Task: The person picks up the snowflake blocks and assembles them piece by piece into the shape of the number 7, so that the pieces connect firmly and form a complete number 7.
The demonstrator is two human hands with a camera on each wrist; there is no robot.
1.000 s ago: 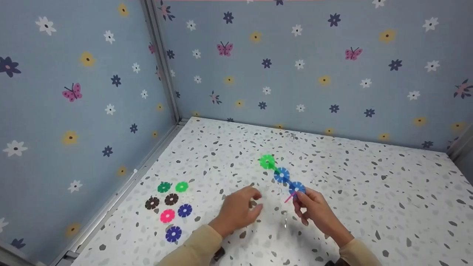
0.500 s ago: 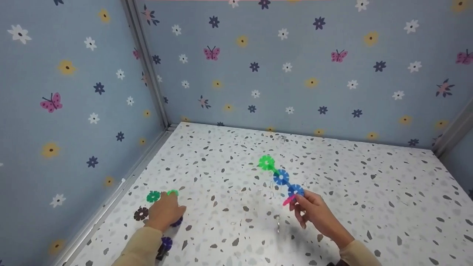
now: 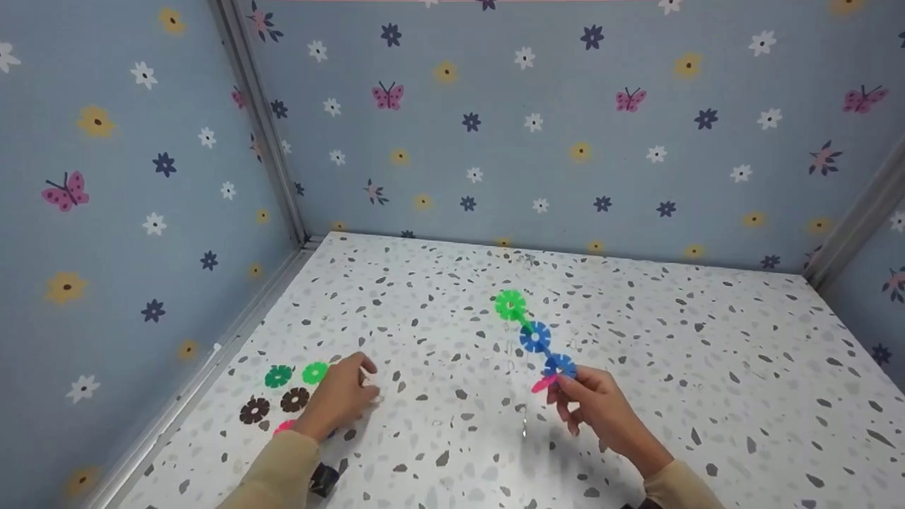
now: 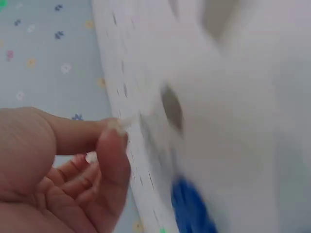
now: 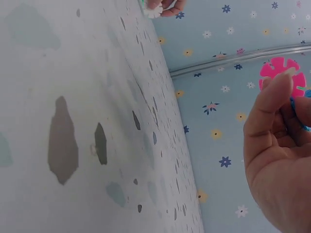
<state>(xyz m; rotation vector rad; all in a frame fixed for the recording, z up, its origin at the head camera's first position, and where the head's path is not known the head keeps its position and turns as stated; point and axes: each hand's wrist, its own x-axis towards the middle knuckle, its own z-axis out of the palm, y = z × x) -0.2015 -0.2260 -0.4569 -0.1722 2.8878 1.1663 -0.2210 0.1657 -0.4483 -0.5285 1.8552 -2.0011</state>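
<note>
My right hand (image 3: 601, 406) pinches the near end of a chain of notched plastic discs. From the far end the chain runs green disc (image 3: 510, 305), blue disc (image 3: 535, 336), blue disc (image 3: 560, 366), then a pink disc (image 3: 544, 384) set edge-on. In the right wrist view the pink disc (image 5: 282, 76) faces the camera above my fingers. My left hand (image 3: 339, 396), over the table beside the loose discs, pinches a white notched disc (image 5: 152, 11) between thumb and finger; in the left wrist view only its blurred pale edge (image 4: 129, 121) shows.
Loose discs lie on the speckled table (image 3: 424, 297) at left: dark green (image 3: 278, 376), bright green (image 3: 315, 372), two brown (image 3: 295, 399), and a pink one (image 3: 285, 427) partly behind my wrist. A blurred dark-blue disc (image 4: 190, 206) shows in the left wrist view. Flowered panels enclose the table.
My left hand went left to the loose discs, picked up the white disc and has come back a little to the right. My right hand still holds the chain; the pink disc has turned slightly.
</note>
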